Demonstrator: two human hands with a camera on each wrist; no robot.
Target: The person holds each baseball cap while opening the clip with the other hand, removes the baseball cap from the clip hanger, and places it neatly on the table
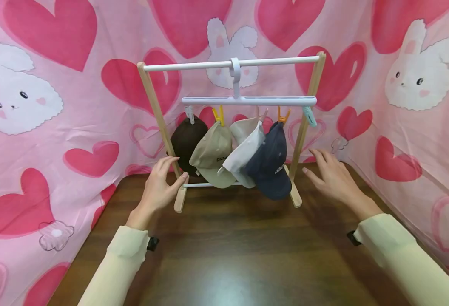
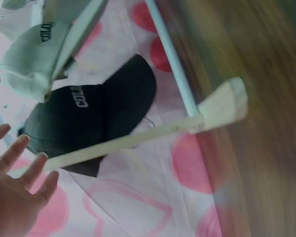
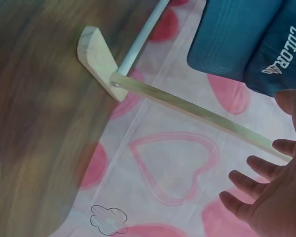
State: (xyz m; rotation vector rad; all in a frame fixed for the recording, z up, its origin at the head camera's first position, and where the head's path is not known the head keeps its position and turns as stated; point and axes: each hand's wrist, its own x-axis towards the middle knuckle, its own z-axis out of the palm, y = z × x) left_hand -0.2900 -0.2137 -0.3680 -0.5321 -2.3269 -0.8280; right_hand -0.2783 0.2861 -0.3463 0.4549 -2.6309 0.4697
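While both grips stay loose, fingers spread: left hand (image 1: 161, 180) beside left rack post (image 1: 159, 123), right hand (image 1: 333, 176) near right post (image 1: 305, 123). Uneven push could tip rack; caps (image 1: 213, 155) swing.

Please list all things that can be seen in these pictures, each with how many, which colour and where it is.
rack: one, pale wooden posts and feet with white rods, stands at the back of the table.
hanger bar: one, white, hooked on the top rod of the rack.
clips: five, one whitish, two yellow or orange, one pink, one teal, under the hanger bar; the teal one holds nothing.
caps: four, dark brown, khaki, white and navy from left to right, each hangs from a clip.
table: one, dark brown wood, in front.
cloth: pink with red hearts and white rabbits, behind and at both sides.
sleeves: two, cream.
left hand: fingers straight, at the left post.
right hand: fingers spread, near the right post.
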